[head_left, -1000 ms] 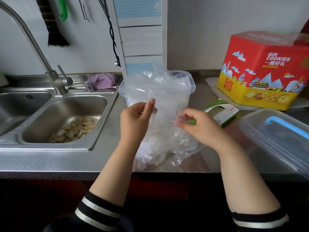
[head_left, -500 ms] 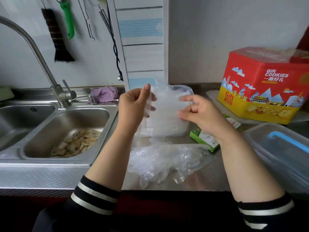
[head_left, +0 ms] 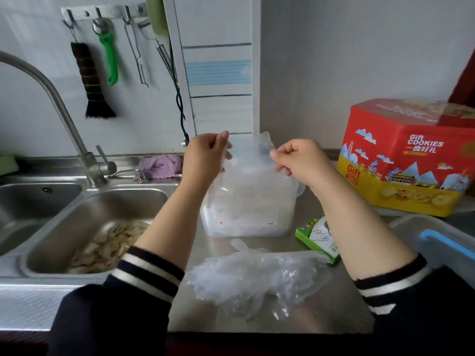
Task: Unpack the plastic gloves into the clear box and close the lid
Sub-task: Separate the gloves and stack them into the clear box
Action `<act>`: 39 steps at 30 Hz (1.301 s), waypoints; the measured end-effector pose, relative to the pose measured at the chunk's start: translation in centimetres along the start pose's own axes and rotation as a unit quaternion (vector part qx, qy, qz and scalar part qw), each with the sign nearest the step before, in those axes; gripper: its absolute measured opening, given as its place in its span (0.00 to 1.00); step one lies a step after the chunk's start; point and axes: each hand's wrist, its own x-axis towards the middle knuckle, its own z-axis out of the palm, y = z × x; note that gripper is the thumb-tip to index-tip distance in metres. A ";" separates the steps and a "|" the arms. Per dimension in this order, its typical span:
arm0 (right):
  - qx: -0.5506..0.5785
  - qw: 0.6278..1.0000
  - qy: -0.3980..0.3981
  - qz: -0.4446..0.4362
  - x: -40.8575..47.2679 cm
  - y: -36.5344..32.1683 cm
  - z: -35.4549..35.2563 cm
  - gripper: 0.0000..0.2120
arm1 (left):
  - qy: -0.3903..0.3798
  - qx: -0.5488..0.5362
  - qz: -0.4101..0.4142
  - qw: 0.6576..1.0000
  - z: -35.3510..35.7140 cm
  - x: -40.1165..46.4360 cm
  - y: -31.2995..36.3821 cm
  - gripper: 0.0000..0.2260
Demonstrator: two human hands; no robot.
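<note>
Head camera, kitchen counter: I held a thin, see-through plastic glove (head_left: 248, 160) stretched by its upper edge above the clear, square plastic box (head_left: 246, 214), my left hand (head_left: 203, 158) pinching one corner between thumb and fingertips, my right hand (head_left: 299, 160) pinching the other with fingers curled. The glove hung down into the open mouth of the box, which stood at the middle of the counter and already looked partly filled with white film. Nearer to me lay a loose, crumpled heap of transparent gloves (head_left: 254, 281) not yet packed, and beside it, partly under my right forearm, the green-and-white cardboard glove packet (head_left: 317, 235).

The film was light and clingy, so I judged it could stick to my fingers on release, or drape over the rim and later foul the lid. The clear lid with a blue clip (head_left: 437, 242) waited at the right edge, not yet fitted.

The counter was patterned stainless steel (head_left: 321, 314), joined on the left to a double steel sink (head_left: 84, 227) holding pale peelings under a curved tap (head_left: 64, 111). A lilac cloth (head_left: 160, 163) sat behind the basin. A red-and-yellow cookie tin (head_left: 406, 160) stood at the right. A dark brush (head_left: 93, 80) and a green-handled tool (head_left: 109, 55) hung from hooks on the white wall.
</note>
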 end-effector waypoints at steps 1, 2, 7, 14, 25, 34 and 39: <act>-0.024 1.000 0.008 0.002 0.9 0.2 0.3 0.09 | -0.002 0.044 0.002 0.999 0.0 1.3 -0.3 0.18; -0.055 0.998 0.016 0.006 1.6 0.6 0.7 0.11 | -0.011 0.090 0.001 0.996 0.0 2.5 -0.8 0.19; -0.242 0.969 0.018 0.035 2.8 1.3 1.5 0.10 | 0.002 0.213 -0.035 0.976 -0.1 5.1 -2.2 0.10; -0.367 0.930 0.025 0.018 2.9 2.5 1.9 0.10 | -0.089 0.220 0.186 0.953 0.9 -0.3 -0.3 0.13; -0.450 0.892 0.036 -0.020 1.8 3.2 1.7 0.09 | -0.245 0.345 0.091 0.902 0.7 -0.1 -3.6 0.14; -0.150 0.958 0.097 -0.225 -4.9 3.1 0.1 0.04 | 0.055 0.168 0.315 0.932 1.1 -6.4 -2.1 0.07; -0.111 0.955 -0.267 -0.063 -9.6 4.7 -0.3 0.16 | -0.076 0.100 0.249 0.960 1.5 -11.8 -3.8 0.05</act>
